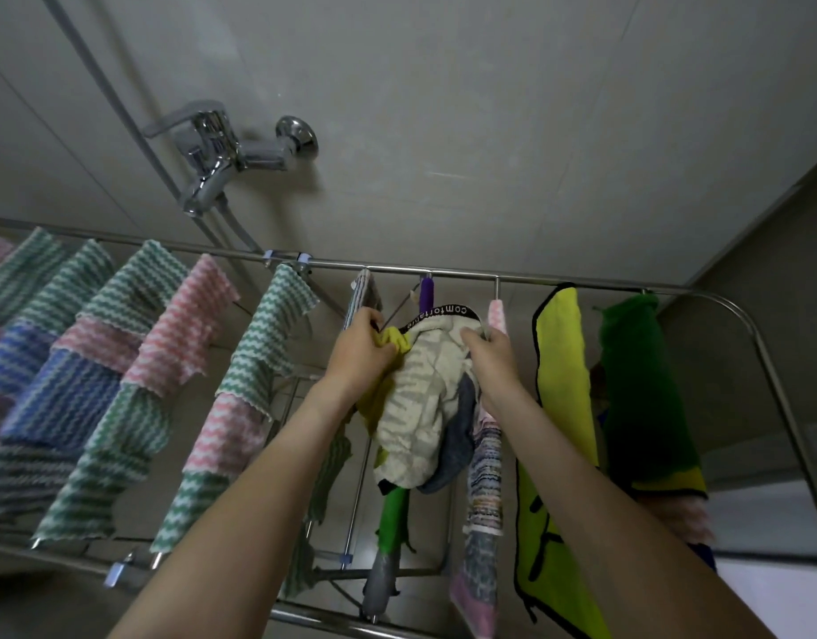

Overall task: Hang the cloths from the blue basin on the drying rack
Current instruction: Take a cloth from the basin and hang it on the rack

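Both hands hold a cream and yellow cloth [420, 398] with a black lettered band over a rail of the metal drying rack [581, 282]. My left hand [360, 357] grips the cloth's yellow left edge. My right hand [489, 362] grips its right edge near the band. The cloth bunches and droops between the hands, a grey cloth [457, 435] beside it. The blue basin is out of view.
Striped green, pink and blue cloths [121, 362] hang along the rack's left rails. A yellow cloth [561, 408] and a green cloth [637, 385] hang at the right. A chrome tap [213, 163] and hose sit on the tiled wall behind.
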Demonstrator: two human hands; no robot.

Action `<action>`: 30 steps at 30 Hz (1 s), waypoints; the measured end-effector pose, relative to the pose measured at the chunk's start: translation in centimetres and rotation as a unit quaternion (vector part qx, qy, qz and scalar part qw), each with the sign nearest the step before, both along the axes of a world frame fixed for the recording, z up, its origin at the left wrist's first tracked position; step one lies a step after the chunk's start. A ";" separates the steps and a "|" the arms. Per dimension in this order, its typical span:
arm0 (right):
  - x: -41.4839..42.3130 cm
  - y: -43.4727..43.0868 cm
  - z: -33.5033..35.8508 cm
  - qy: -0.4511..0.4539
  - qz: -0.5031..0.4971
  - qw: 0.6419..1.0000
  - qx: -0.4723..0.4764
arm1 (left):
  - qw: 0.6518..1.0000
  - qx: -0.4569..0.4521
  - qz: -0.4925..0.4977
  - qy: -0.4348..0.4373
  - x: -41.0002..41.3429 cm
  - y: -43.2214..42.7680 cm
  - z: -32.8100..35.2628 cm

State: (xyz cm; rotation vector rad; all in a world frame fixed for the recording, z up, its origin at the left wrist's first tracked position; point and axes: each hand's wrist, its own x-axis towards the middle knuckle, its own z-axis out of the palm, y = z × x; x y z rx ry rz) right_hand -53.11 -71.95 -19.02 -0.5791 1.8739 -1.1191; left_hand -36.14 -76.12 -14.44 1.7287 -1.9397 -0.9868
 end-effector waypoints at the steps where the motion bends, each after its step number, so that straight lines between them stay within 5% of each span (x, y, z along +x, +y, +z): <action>1: -0.1 0.0 -0.1 0.018 -0.012 1.000 -0.005 | 1.000 -0.019 0.009 0.003 -0.2 -0.1 0.1; 6: 0.8 -0.1 2.0 0.121 -0.003 0.992 0.045 | 0.995 -0.056 0.071 0.051 -1.1 -1.6 0.6; 14: 2.0 2.0 1.9 0.174 0.268 0.943 0.098 | 0.995 0.056 -0.075 -0.022 0.9 1.1 -1.0; 17: 2.1 3.7 2.2 0.193 0.380 0.895 0.132 | 0.982 0.081 -0.149 -0.087 2.4 2.8 -0.4; 21: 2.7 5.2 3.4 0.149 0.533 0.810 0.196 | 0.953 0.223 -0.202 -0.040 4.4 5.2 -0.1; 25: 3.5 7.7 5.1 0.137 0.605 0.744 0.248 | 0.924 0.273 -0.266 -0.028 5.7 7.0 0.1; 30: 5.3 10.8 3.7 0.254 0.494 0.822 0.124 | 0.956 0.137 -0.256 -0.028 6.4 9.3 -1.5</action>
